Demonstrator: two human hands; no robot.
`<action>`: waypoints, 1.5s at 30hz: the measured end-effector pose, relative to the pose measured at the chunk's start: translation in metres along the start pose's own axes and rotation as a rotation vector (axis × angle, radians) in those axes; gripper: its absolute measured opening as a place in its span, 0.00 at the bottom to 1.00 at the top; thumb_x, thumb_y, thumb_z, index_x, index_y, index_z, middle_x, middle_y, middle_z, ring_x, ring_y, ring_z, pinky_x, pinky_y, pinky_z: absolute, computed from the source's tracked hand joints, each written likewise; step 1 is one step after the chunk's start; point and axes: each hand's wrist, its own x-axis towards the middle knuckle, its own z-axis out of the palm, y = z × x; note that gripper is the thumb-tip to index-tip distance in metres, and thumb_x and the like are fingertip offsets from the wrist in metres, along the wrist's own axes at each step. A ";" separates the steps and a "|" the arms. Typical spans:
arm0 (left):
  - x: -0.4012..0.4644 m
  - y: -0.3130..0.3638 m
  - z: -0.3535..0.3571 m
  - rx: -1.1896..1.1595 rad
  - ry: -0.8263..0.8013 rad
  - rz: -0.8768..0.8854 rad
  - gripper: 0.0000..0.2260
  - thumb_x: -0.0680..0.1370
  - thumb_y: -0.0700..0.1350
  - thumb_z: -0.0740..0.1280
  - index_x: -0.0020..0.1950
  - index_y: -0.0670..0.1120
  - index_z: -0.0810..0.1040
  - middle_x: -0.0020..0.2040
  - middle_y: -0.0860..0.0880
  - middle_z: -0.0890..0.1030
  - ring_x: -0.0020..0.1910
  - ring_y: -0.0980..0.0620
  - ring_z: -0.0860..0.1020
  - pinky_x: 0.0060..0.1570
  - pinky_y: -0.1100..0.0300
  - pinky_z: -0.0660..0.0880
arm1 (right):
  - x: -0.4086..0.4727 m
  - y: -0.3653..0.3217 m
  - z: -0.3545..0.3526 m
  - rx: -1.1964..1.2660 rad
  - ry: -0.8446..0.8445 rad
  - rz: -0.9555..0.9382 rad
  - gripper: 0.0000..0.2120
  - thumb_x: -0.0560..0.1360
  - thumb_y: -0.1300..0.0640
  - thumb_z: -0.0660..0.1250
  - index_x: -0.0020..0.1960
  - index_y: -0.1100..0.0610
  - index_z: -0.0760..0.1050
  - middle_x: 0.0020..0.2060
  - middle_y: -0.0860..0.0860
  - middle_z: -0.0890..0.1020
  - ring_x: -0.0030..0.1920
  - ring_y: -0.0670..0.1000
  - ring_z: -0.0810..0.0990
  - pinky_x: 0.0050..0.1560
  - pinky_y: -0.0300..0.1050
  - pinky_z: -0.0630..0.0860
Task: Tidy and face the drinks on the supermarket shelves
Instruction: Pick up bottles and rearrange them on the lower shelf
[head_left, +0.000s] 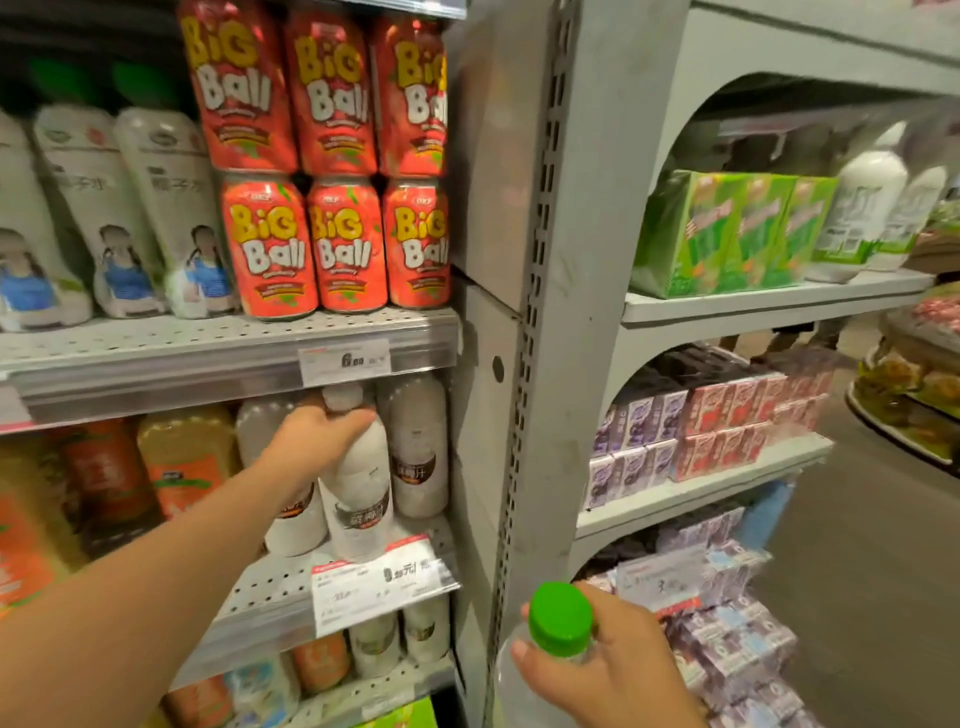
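**Left grip on white bottle at shelf; right grip holding green-capped bottle**

Surroundings. Directly above the left grip runs a shelf edge carrying a price tag; red Big Ball cans stand stacked two high on that shelf. To the right of the grip stands a second white bottle, just beside the held one. To its left stand orange-labelled bottles. Below the grip, a larger price label hangs off the lower shelf front. A grey perforated upright separates this bay from the carton shelves further right.

Hand pose. The left arm extends forward and up; its fingers wrap the neck of the white bottle, which tilts with its base at the shelf front. The right grip, low and near the upright, grasps a clear bottle just beneath its green cap.
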 end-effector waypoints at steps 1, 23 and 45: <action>0.005 0.000 -0.001 0.053 -0.015 -0.040 0.18 0.73 0.57 0.72 0.34 0.44 0.73 0.34 0.49 0.75 0.34 0.52 0.74 0.29 0.59 0.67 | 0.000 0.000 0.000 0.006 -0.026 0.033 0.18 0.55 0.37 0.74 0.43 0.39 0.81 0.37 0.43 0.85 0.39 0.41 0.82 0.41 0.32 0.75; 0.029 0.013 0.010 0.855 -0.272 0.088 0.20 0.79 0.58 0.62 0.50 0.42 0.80 0.41 0.48 0.78 0.46 0.49 0.75 0.46 0.61 0.69 | 0.023 0.005 0.023 0.016 -0.060 0.138 0.19 0.58 0.41 0.75 0.45 0.51 0.82 0.39 0.50 0.84 0.43 0.48 0.83 0.51 0.45 0.78; -0.117 -0.073 0.018 0.174 -0.199 0.458 0.19 0.80 0.52 0.64 0.70 0.53 0.68 0.68 0.56 0.69 0.67 0.59 0.66 0.66 0.60 0.64 | 0.039 0.005 0.063 0.090 -0.097 -0.098 0.14 0.57 0.37 0.71 0.38 0.44 0.78 0.28 0.43 0.79 0.28 0.39 0.72 0.31 0.34 0.69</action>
